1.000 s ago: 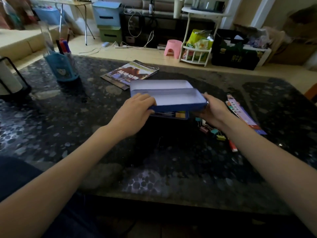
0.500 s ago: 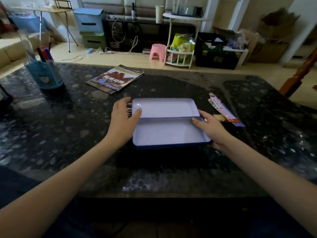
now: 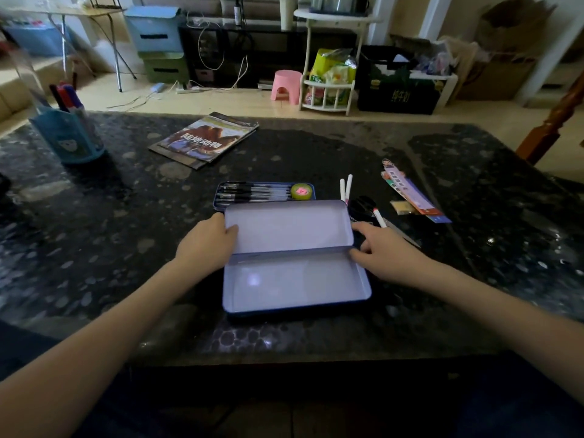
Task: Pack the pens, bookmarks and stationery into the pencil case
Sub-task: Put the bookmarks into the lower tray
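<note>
While the pencil case [image 3: 295, 257] lies open and empty on the table [image 3: 94, 248], the left hand [image 3: 207, 243] and right hand [image 3: 384, 252] steady its ends, each grip loosely spread; next, probably fetching the pens [image 3: 346, 188] and bookmarks [image 3: 410, 192] beside it.

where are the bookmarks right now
In the head view the colourful paper bookmarks lie on the dark speckled table, to the right of the open blue metal pencil case, just past the two white pens and beyond the right hand.

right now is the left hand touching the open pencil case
Touching. The head view shows the left hand against the left edge of the pencil case, its thumb lying over the rim of the raised lid, no gap between them.
</note>
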Motion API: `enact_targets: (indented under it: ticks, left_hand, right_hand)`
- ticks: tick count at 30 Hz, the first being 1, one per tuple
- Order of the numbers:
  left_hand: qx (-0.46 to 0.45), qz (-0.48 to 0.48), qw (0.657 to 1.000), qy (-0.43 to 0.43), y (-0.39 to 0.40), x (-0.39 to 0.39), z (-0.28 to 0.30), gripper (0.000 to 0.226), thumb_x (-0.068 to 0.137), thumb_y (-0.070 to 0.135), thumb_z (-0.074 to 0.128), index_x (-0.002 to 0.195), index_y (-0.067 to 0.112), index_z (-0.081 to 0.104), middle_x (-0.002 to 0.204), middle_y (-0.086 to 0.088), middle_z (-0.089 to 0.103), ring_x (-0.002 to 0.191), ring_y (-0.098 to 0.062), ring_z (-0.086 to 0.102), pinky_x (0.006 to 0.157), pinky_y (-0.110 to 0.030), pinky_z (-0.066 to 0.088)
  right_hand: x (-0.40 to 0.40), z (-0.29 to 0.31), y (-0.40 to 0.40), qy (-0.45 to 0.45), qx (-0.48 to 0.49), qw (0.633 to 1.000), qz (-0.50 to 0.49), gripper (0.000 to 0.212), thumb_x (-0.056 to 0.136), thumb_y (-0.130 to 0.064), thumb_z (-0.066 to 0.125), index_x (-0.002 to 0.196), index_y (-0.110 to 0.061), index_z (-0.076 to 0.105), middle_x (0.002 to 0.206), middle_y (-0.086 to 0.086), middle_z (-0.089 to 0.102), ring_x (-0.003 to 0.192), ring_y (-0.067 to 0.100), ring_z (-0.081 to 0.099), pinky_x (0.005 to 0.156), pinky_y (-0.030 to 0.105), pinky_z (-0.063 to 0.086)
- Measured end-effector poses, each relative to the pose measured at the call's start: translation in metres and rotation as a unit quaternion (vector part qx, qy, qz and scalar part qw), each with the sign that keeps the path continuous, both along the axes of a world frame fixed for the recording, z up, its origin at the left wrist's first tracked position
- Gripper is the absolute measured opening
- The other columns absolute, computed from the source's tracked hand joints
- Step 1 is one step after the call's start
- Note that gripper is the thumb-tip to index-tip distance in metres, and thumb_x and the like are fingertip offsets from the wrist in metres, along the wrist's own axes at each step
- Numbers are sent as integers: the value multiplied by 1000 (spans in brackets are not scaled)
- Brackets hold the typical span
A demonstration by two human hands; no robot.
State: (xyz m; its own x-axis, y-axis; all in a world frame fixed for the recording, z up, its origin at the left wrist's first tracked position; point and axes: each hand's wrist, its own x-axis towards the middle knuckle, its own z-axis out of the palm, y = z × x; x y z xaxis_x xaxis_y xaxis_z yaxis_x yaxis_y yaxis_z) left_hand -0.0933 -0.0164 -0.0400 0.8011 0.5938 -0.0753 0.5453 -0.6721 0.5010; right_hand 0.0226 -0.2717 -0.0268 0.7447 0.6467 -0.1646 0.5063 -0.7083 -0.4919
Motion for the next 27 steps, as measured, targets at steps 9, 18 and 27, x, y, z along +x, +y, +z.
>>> enact_targets:
  ticks: [9,18,27]
  left_hand:
    - [183,-22,976,117,5,-4,-11,31,97,35,34,80,15,49,82,-4,51,71,-25,51,66,-31,39]
    - [229,-30,968,96,6,-1,-4,36,96,39,35,80,14,56,76,-2,52,70,-26,55,66,-31,42]
    - [228,-51,968,93,2,-1,-8,34,96,37,37,76,14,52,69,0,50,62,-21,49,62,-30,39]
  right_hand:
    - [5,1,6,35,-38,998,24,43,94,-37,52,134,-24,48,57,-8,51,49,3,45,45,14,32]
    - [69,-2,-24,-133,30,980,-142,27,89,-26,62,113,-15,64,77,-1,58,73,14,54,63,25,37]
    - [78,-23,-21,-93,19,993,-68,32,87,-16,63,118,-25,59,85,-4,54,76,8,52,61,20,40]
